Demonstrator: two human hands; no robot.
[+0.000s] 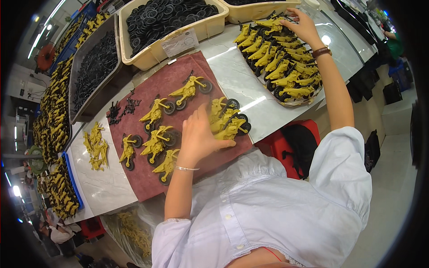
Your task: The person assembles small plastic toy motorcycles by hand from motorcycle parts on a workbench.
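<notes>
My left hand (196,136) is over the right side of a dark red cloth (147,185), thumb stretched out and fingers apart. Right beside it, a group of yellow toy motorcycles (228,127) with black wheels lies close together; the fingertips are partly blurred. My right hand (304,27) reaches to the far end of a tray packed with rows of the same motorcycles (286,67). Its thumb and fingers pinch the end of a toy motorcycle (269,26) in the farthest row. Several more motorcycles (158,142) with one wheel showing stand spaced out on the cloth.
Black small parts (125,108) lie at the cloth's far left corner. Yellow body parts (95,146) rest on the white table (107,183). Behind stand a cream bin (199,42) of black wheels and a grey bin (116,73) of thin black parts. A red crate (267,145) sits below the table's edge.
</notes>
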